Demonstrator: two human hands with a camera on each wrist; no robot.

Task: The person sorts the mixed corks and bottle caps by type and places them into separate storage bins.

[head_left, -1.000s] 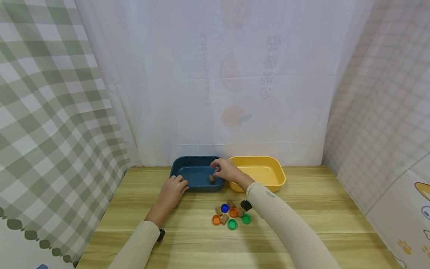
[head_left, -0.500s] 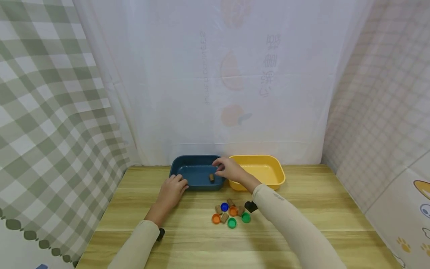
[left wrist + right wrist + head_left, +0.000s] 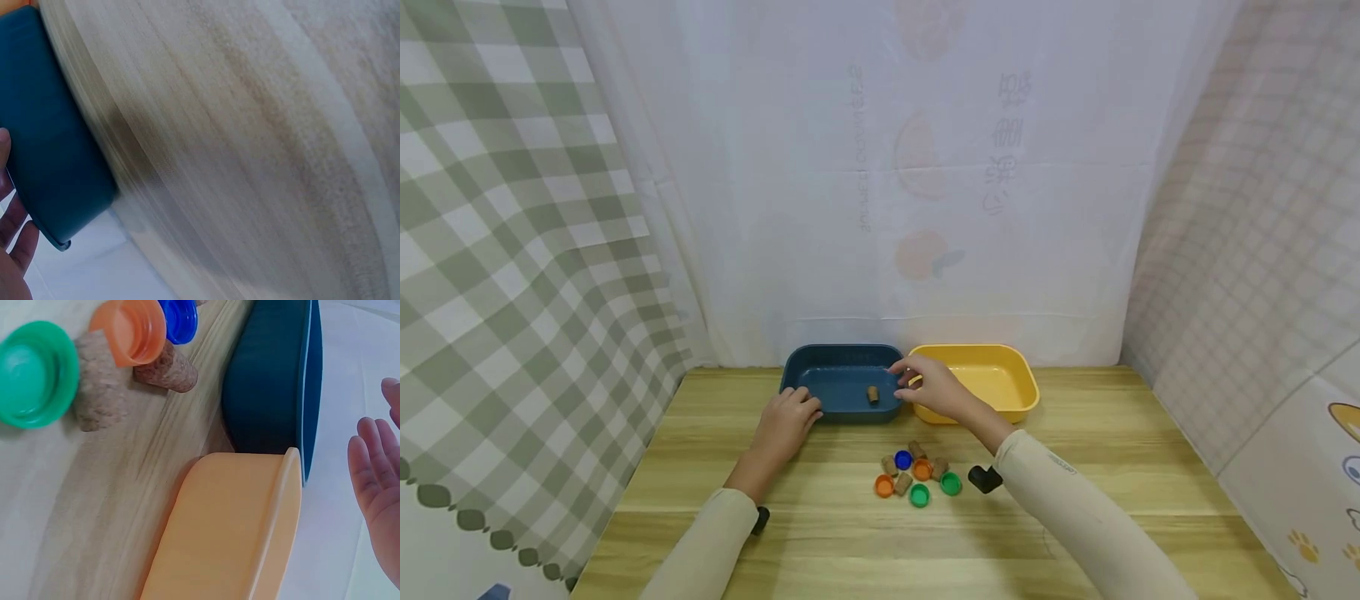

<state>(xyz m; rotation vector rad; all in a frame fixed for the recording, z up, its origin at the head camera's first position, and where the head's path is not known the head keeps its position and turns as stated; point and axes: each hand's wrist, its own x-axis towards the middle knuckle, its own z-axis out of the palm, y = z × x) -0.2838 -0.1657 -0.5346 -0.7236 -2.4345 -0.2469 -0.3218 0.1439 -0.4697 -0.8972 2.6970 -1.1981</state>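
Observation:
A dark blue tray [image 3: 842,417] lies near the back of the table, with one cork [image 3: 873,395] inside it. My left hand [image 3: 782,429] holds the tray's front left rim, the thumb at the outer wall and the fingers over the edge. Above the blue tray's right rim and the left part of the yellow tray [image 3: 1030,400] hovers my right hand [image 3: 936,387], its fingers loosely spread with nothing between them. In front of the trays lie several corks [image 3: 100,384] mixed with blue [image 3: 903,459], orange [image 3: 884,486] and green [image 3: 919,495] caps.
The yellow tray stands directly right of the blue one. A white cloth [image 3: 775,208] hangs just behind both trays. A checked cloth [image 3: 550,208] stands on the left, and another curtain [image 3: 1240,250] on the right. Wood-grain table [image 3: 850,550] extends in front.
My right hand has drawn back to the right from over the blue tray, its fingers spreading wider. The cork in the tray now lies apart from it. My left hand has stayed put.

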